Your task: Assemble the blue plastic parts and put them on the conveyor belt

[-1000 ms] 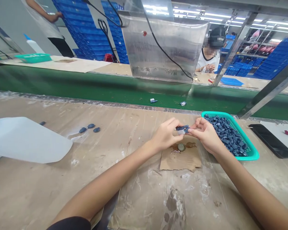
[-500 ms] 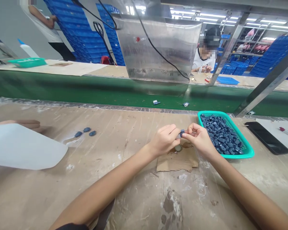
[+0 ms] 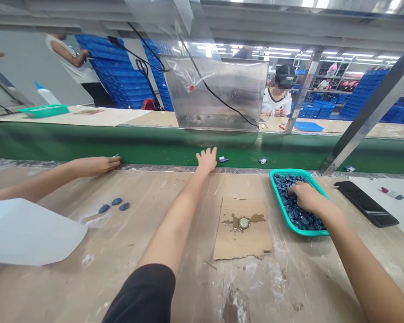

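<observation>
Hands have split since the earlier frame: they no longer meet over the torn cardboard sheet [image 3: 242, 246]. Left hand [image 3: 207, 160] now sits at the far edge of the bench [image 3: 87, 287], open, palm down, fingers spread, pointing toward the green conveyor belt [image 3: 87, 144]. Nearest thing to it is a small blue-and-white part [image 3: 223, 159] on the belt, just right of the fingers and not touched. A second small part [image 3: 263, 160] lies farther right on the belt, well apart from the hand. Right hand [image 3: 306, 197] is down in the teal plastic basket [image 3: 278, 199], on the heap of dark blue pieces [image 3: 301, 220], fingers curled into the pile. Cannot tell whether it has closed on a piece; the fingers hide that. Basket's long axis runs away from the person, slightly tilted, and the right hand is much nearer to it than the left. Cardboard lies between the two arms, with a bottle cap [image 3: 244, 223] sitting in a brown stain, neither hand on it. Farther left, three blue lumps [image 3: 113, 202] sit on the bench near a white plastic container [image 3: 30, 233]. Another person's hand [image 3: 103, 165] rests at the bench edge on the far left, separate from these two.
</observation>
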{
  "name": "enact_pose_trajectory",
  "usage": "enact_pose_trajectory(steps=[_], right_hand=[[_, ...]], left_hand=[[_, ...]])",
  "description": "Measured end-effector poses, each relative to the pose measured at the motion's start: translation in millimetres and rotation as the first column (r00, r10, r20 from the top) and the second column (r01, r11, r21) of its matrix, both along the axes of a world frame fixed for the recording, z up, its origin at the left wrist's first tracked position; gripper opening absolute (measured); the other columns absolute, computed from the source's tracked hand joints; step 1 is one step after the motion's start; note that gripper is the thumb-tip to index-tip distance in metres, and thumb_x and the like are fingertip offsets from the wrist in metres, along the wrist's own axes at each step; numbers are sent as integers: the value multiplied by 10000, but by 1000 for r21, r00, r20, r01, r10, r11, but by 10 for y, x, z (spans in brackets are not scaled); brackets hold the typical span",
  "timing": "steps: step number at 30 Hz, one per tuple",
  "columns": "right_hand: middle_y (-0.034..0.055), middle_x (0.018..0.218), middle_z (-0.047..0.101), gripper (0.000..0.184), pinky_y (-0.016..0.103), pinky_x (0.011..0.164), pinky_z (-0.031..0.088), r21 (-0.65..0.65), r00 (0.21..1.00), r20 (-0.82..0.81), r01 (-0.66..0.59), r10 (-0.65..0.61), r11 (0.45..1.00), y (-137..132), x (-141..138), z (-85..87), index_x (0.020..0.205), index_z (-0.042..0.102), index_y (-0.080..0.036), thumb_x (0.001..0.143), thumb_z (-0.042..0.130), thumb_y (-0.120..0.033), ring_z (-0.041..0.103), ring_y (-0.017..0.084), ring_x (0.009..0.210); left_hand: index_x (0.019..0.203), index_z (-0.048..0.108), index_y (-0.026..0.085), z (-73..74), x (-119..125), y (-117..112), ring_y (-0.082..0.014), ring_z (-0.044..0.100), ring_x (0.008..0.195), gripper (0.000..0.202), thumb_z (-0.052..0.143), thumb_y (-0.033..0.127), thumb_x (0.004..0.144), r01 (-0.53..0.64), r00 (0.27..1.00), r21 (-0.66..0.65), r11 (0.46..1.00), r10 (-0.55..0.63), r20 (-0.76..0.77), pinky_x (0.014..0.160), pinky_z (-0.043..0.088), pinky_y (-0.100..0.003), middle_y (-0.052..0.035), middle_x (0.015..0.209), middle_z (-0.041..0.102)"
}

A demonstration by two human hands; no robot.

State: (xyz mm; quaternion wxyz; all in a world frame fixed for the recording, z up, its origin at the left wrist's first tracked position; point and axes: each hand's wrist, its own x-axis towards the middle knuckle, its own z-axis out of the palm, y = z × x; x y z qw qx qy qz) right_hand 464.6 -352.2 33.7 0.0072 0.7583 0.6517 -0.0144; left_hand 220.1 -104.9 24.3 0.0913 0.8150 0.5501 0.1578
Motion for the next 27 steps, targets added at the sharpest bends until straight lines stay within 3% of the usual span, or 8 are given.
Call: enact_pose_trajectory(steps=[7,9,11,13,16,19,23,27], right_hand=[[48,732,623,203,270,642,426,124,982,-190,23,1,992,8,69,138,837,622,-174,690,515,-82,579,192,726],[29,745,617,192,279,641,446,238,862,-503,67,64,969,-29,-4,199,900,613,-186,718,560,-219,573,176,695],[19,754,615,237,289,641,456,285,617,-773,126,150,950,-42,-152,236,895,622,-191,687,615,-307,564,159,656],[9,744,609,226,295,643,457,247,394,-900,107,186,963,-17,-351,252,831,624,-191,650,656,-321,558,141,620],[2,695,593,189,304,642,458,171,221,-961,4,166,985,50,-662,259,764,596,-177,636,665,-299,562,137,605],[16,701,592,179,298,631,449,154,325,-930,-80,172,985,69,-926,259,755,561,-168,638,646,-272,565,150,638],[-13,637,517,111,256,547,368,250,691,-642,-218,330,943,-18,-1210,183,681,423,-198,689,529,-164,498,134,587],[-8,640,476,169,252,516,284,227,845,-328,-364,423,903,-80,-1392,-15,695,348,-208,683,437,-65,426,131,570]], left_hand=[[928,594,120,-91,350,-190,-234,509,1048,197,488,84,765,190,912,-152,970,-117,392,939,363,-352,-129,1000,583],[976,566,131,-47,305,-359,-188,555,964,219,416,106,817,232,841,-185,955,-101,531,885,416,-324,-110,987,591],[985,550,124,3,210,-603,-139,589,852,258,339,88,841,289,765,-226,930,-83,639,808,463,-283,-101,950,608],[929,558,100,51,68,-884,-108,594,761,262,321,53,830,408,627,-356,841,26,779,749,480,-248,-105,896,617],[854,577,93,112,-187,-1262,-75,562,649,156,428,77,808,660,362,-497,563,342,867,652,461,-199,-70,793,596],[898,579,120,150,-386,-1475,-48,521,572,166,579,83,736,730,275,-487,480,446,852,564,407,-166,-15,722,564],[1015,527,137,158,-453,-1534,-73,550,605,274,580,111,747,700,308,-556,447,514,801,549,393,-180,-48,800,591],[980,557,122,109,-389,-1550,-53,524,614,246,572,106,736,670,369,-545,504,411,834,585,391,-168,-13,754,546]])
